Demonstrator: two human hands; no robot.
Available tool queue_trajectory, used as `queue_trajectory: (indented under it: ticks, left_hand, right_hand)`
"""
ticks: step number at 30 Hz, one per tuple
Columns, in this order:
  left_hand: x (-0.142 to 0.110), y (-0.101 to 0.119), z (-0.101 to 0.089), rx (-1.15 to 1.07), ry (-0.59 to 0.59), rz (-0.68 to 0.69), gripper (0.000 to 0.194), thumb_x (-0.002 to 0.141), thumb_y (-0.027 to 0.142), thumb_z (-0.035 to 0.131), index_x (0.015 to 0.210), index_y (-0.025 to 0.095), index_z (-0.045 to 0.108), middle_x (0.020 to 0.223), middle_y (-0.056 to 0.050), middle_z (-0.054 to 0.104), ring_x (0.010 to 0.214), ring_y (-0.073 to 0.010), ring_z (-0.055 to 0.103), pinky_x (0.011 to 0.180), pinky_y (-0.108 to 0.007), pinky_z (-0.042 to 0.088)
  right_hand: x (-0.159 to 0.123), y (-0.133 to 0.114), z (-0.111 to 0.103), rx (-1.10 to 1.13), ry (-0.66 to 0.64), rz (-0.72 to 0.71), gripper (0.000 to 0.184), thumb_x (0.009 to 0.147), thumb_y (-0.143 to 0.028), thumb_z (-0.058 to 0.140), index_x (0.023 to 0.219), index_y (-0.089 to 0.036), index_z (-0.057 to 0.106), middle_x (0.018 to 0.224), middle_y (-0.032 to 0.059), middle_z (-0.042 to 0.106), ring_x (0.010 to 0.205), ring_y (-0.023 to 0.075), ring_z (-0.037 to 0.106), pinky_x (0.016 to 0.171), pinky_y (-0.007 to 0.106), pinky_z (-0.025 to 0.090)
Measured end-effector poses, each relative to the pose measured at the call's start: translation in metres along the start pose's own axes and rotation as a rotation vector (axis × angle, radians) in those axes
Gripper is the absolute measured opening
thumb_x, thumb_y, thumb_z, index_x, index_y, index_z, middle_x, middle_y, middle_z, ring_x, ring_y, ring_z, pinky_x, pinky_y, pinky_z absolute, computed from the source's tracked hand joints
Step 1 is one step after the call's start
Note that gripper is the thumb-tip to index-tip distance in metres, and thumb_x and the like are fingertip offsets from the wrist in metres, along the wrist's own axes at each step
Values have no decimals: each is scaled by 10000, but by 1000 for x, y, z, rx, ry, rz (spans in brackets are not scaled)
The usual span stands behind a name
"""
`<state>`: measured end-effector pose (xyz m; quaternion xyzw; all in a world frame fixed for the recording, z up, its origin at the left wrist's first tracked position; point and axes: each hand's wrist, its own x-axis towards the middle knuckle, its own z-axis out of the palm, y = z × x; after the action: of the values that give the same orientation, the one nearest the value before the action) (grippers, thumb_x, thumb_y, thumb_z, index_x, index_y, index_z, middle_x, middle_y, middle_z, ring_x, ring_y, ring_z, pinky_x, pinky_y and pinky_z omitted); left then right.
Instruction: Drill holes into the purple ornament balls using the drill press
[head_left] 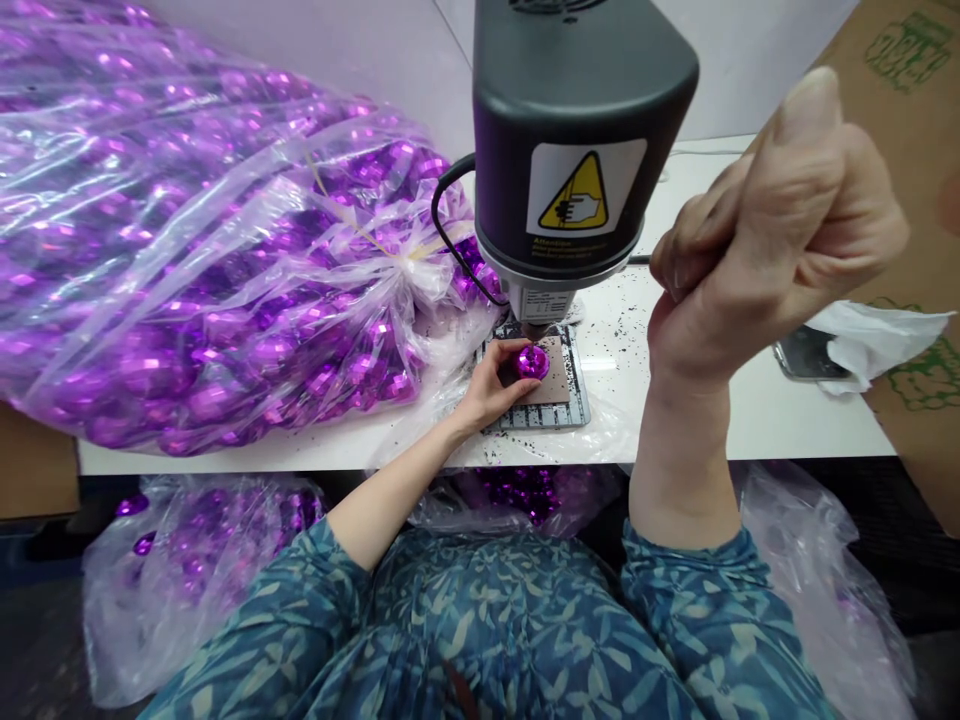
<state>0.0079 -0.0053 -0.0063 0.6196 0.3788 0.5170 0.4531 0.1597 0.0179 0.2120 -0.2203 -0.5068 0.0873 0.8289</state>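
Observation:
A shiny purple mirror ball [533,362] sits on a flat brown board [556,388] directly under the spindle of a dark grey bench drill press [577,90]. My left hand [496,385] pinches the ball from its left side, thumb in front and fingers behind. The drill's tip meets the top of the ball or is just above it; I cannot tell which. To the right of the machine my right hand [780,200] is raised and closed in a fist. A short dark lever [639,260] runs from the drill press into that fist, its end hidden by the fingers.
A big tied clear bag [225,250] of purple mirror balls fills the left of the white table [780,425]. Black specks lie around the grey metal base [577,412]. A phone [806,355] under white tissue [885,335] and a cardboard box [919,130] are at the right.

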Motion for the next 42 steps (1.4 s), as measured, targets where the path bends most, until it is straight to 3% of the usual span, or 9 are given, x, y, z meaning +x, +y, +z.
queue_trajectory:
  ticks: [5,12,24,29,37,40,42]
  left_hand:
    - [0,2,0,2,3,-5,585,834,453,877,1273,213,572,1351,-139,668,1285,-290,657,1168,-520,489]
    - [0,1,1,7,8,-7,588,829,457,879,1263,209,569,1353,-140,666,1290,-290,652,1173,-518,477]
    - [-1,-1,1,11,13,-8,593,824,478,879,1252,210,567,1342,-141,664,1285,-295,651,1162,-516,481]
    - [0,-2,1,35,10,1,607,832,498,869,1269,214,557,1338,-140,673,1277,-295,662,1149,-515,497]
    - [-1,0,1,48,5,17,603,847,500,855,1276,207,549,1337,-147,672,1279,-291,666,1145,-502,503]
    - [0,1,4,62,7,24,594,854,501,846,1279,210,550,1342,-141,673,1285,-284,661,1142,-485,503]
    - [1,4,6,95,51,21,578,850,481,851,1270,213,558,1314,-131,685,1245,-279,676,1108,-473,522]
  right_hand:
    - [-21,-9,-10,-13,39,32,544,948,-375,601,517,-188,327,454,-60,314,404,28,336,435,249,259]
    - [-32,7,-16,95,52,-126,613,962,-380,598,542,-158,211,425,-69,195,356,-7,243,370,158,240]
    - [-41,25,-28,134,-65,-445,414,972,-176,476,638,-150,233,419,-79,139,330,-21,166,367,109,258]
    - [-40,28,-30,167,-97,-493,354,961,-135,441,676,-162,232,434,-80,177,328,-11,188,366,120,262]
    - [-48,23,-33,212,-146,-474,430,938,-79,475,595,-164,230,401,-80,225,327,7,265,343,168,223]
    - [-31,11,-23,152,-71,-301,467,977,-155,493,572,-164,260,431,-71,236,354,2,277,366,191,217]
    - [-13,4,-13,37,-55,-68,522,971,-312,567,529,-168,330,441,-58,296,377,17,313,404,235,251]
